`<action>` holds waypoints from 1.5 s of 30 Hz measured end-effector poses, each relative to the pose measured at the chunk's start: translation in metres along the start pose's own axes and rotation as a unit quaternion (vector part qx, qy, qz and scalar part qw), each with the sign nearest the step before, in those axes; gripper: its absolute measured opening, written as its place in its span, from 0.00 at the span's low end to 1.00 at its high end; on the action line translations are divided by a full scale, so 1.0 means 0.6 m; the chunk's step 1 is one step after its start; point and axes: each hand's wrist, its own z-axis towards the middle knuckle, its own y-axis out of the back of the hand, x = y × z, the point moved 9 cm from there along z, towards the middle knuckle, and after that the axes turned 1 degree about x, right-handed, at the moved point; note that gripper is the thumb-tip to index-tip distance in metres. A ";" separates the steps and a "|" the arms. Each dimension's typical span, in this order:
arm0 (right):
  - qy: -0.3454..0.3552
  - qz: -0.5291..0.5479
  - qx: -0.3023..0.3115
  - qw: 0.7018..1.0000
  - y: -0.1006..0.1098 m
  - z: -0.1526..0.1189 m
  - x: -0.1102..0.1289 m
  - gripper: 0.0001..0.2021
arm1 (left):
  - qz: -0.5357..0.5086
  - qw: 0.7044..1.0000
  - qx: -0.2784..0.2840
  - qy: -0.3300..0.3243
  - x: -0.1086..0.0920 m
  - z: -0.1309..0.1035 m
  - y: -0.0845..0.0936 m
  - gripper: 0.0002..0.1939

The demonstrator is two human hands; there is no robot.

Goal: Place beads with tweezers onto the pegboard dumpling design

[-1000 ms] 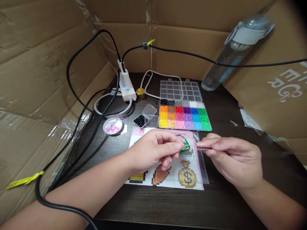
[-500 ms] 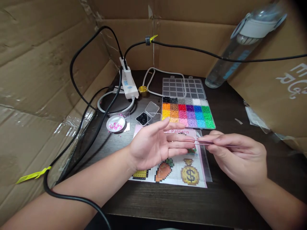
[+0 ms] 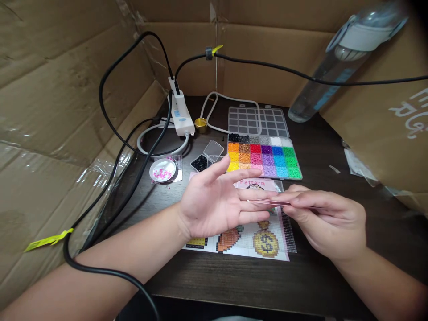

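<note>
My left hand (image 3: pixel 214 200) lies palm up with its fingers stretched out over the printed pattern sheet (image 3: pixel 240 252). A tiny pale bead (image 3: pixel 248 201) appears on its fingers, at the tips of the pink tweezers (image 3: pixel 279 203). Those tweezers are pinched between thumb and fingers of my right hand (image 3: pixel 331 220); whether their tips grip the bead I cannot tell. Carrot and money-bag designs show on the sheet, and a clear pegboard (image 3: pixel 288 232) sticks out at its right edge. Part of the sheet is hidden under my left hand.
Behind the sheet stands an open bead box (image 3: pixel 267 156) with many colours. To the left are a small case of black beads (image 3: pixel 199 164) and a white dish (image 3: pixel 162 170) of pink beads. A power strip (image 3: pixel 182 116), black cables (image 3: pixel 147 165) and a water bottle (image 3: pixel 334 76) are around.
My right hand has brought the tweezers left, with their tips closer together and now over my left fingers. My left fingers are spread slightly wider. The view has shifted a little.
</note>
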 end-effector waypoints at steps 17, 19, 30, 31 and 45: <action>0.020 0.004 0.014 1.000 -0.002 -0.002 0.006 0.24 | -0.013 1.000 0.017 0.005 0.006 0.001 -0.007 0.32; 0.021 0.001 0.012 1.000 0.000 -0.002 0.005 0.25 | -0.011 1.000 0.016 0.005 0.007 0.000 -0.007 0.32; 0.004 0.009 -0.001 1.000 0.006 -0.006 0.000 0.23 | 0.000 1.000 0.015 0.005 0.007 -0.001 -0.008 0.32; 0.006 0.009 0.000 1.000 0.005 -0.007 0.000 0.23 | -0.002 1.000 0.015 0.004 0.007 -0.001 -0.009 0.32; -0.006 0.017 0.009 1.000 0.000 -0.005 -0.001 0.21 | -0.008 0.999 0.033 -0.006 0.006 -0.004 -0.016 0.33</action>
